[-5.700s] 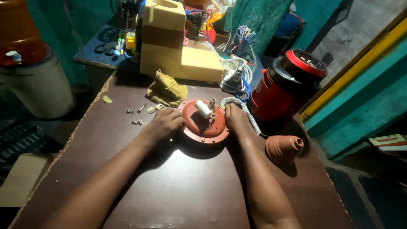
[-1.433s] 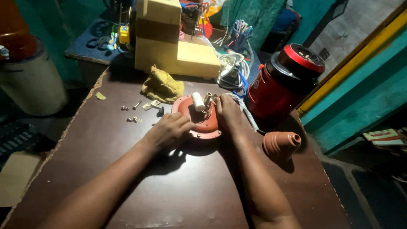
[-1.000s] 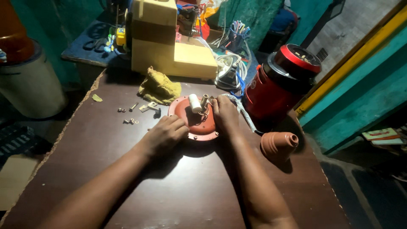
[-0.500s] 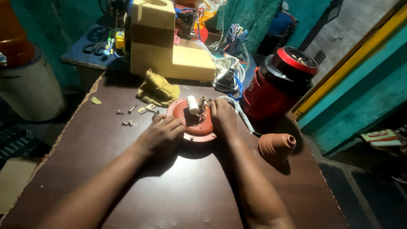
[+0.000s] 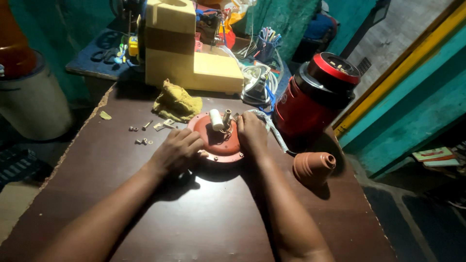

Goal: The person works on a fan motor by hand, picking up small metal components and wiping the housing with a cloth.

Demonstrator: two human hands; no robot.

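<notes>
Both hands (image 5: 213, 143) rest spread on the red disc (image 5: 218, 140), seemingly steadying it.

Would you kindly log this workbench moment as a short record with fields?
Surface: dark brown table
Left hand: resting at the left edge of the round red plate
Right hand: on the plate's right side
On the plate: white cylinder
Left of plate: loose screws, yellow rag
Right: red canister, terracotta cone part
</notes>
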